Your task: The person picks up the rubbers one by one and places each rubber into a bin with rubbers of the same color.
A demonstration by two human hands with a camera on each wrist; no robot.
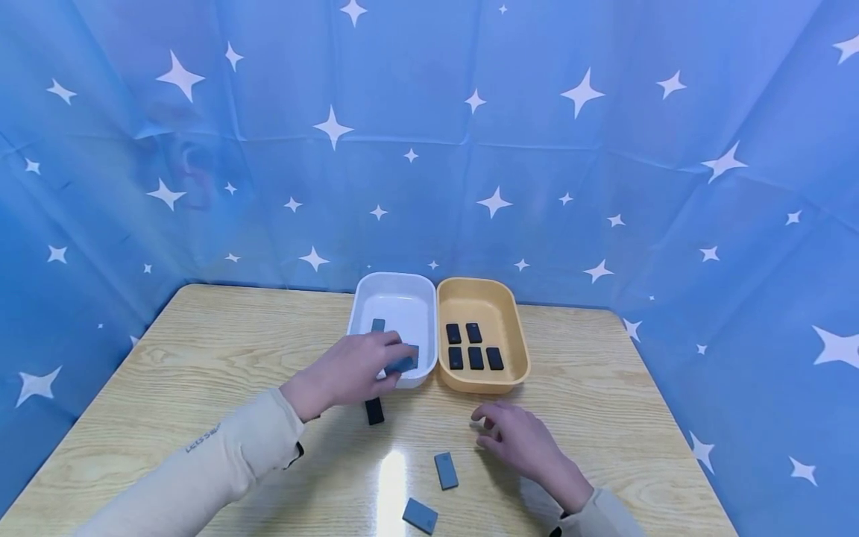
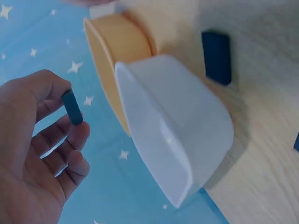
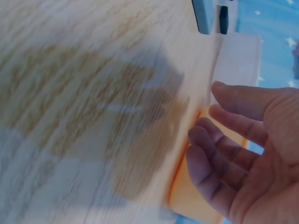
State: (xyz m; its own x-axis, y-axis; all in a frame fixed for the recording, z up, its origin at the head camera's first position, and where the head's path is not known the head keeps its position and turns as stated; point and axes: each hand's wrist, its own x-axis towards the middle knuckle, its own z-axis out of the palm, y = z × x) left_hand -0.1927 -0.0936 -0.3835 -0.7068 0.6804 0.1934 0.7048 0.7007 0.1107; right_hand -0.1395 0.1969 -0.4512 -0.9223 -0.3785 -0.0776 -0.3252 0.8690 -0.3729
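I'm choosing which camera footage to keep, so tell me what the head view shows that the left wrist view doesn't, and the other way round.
Only the head view: five black blocks lying in the orange bin, and the lettered left sleeve.

Only the left wrist view: the palm side of the left hand.

Both: that hand pinching a blue-grey block, the white bin, the orange bin, a black block on the wooden table, and the starry backdrop.

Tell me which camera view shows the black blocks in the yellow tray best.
The head view: it looks down into the yellow tray, showing five black blocks. Both wrist views catch the tray from the side, with none of those blocks visible.
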